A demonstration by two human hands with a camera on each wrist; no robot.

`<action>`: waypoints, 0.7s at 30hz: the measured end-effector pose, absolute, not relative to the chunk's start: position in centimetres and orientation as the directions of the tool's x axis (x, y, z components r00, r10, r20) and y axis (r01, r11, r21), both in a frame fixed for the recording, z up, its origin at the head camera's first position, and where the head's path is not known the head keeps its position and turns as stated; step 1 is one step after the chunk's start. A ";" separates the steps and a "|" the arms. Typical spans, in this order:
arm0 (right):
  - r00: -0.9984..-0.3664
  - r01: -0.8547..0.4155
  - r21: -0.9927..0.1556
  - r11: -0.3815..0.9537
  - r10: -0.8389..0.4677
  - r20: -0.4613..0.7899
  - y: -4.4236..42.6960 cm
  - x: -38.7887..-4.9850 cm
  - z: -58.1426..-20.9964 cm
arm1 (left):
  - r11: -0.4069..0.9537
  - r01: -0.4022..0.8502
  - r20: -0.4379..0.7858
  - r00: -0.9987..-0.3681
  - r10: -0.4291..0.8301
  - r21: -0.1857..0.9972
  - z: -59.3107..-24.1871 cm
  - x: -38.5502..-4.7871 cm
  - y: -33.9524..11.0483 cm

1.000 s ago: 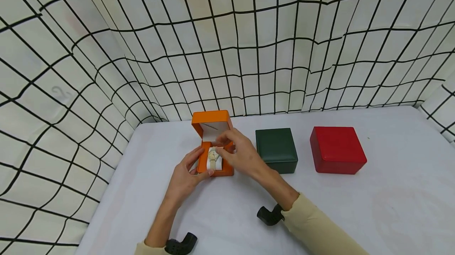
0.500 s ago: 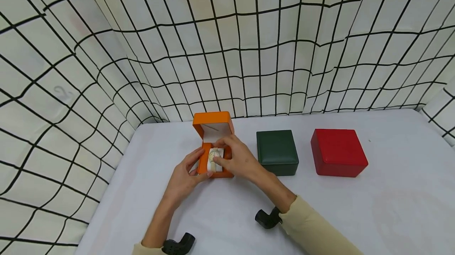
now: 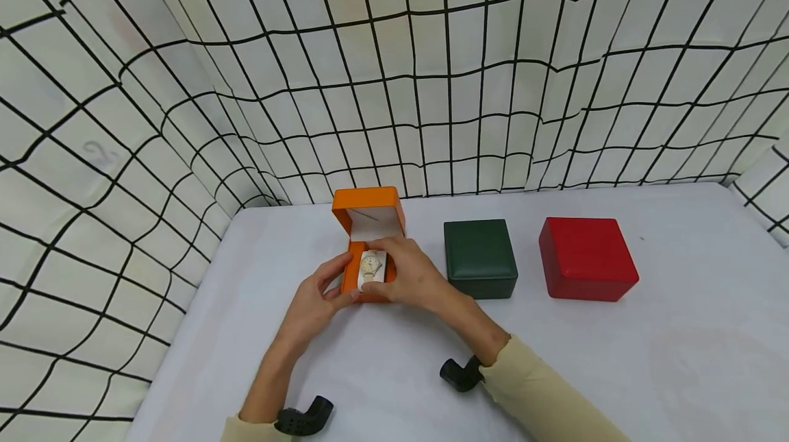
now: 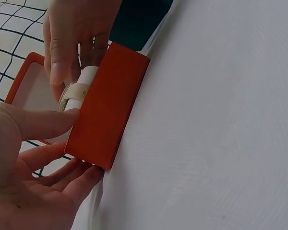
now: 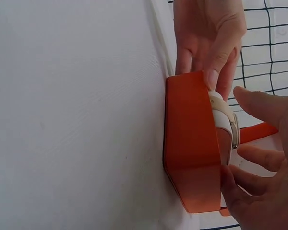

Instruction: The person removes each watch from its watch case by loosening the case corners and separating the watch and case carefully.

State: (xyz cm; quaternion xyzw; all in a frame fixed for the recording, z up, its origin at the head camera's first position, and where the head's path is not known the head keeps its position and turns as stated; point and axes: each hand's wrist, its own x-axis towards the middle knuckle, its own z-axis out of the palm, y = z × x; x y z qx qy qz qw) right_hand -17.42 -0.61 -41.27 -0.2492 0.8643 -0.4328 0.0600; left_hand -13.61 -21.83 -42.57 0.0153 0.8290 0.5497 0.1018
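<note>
An orange watch box (image 3: pixel 368 197) stands on the white table, its hinged lid raised at the back. Inside, a watch with a cream strap (image 3: pixel 371 264) and pale dial is wrapped round a white cushion (image 5: pixel 221 119). My left hand (image 3: pixel 313 312) grips the box's left end, thumb at the front edge and fingers along the side. My right hand (image 3: pixel 414 277) is over the right part of the box, thumb and index finger spread to either side of the watch. In the right wrist view its thumb is apart from the watch, while lower fingers touch the box's edge.
A closed green box (image 3: pixel 481 253) sits just right of the orange one. Farther right is a closed red box (image 3: pixel 585 253). Black netting (image 3: pixel 450 79) over white walls encloses the table (image 3: pixel 678 360) at the back and sides.
My right hand's thumb has moved from the watch dial down toward the front of the strap, uncovering the dial. The left hand keeps its grip on the box.
</note>
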 end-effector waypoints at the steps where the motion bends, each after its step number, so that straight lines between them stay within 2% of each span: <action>1: -0.867 -0.384 -0.767 0.514 -0.486 0.109 -0.7 -17.5 -41.2 | 0.390 -0.088 -0.153 -0.978 0.140 0.917 -42.5 -13.6 -21.9; 15: -0.877 -0.427 -0.616 0.662 -0.470 0.103 -1.3 -16.9 -41.2 | 0.395 -0.104 -0.170 -0.976 0.136 0.913 -42.2 -13.6 -21.9; 21: -0.874 -0.446 -0.595 0.669 -0.468 0.129 -1.2 -17.1 -41.3 | 0.412 -0.118 -0.184 -0.975 0.126 0.904 -42.3 -13.7 -21.8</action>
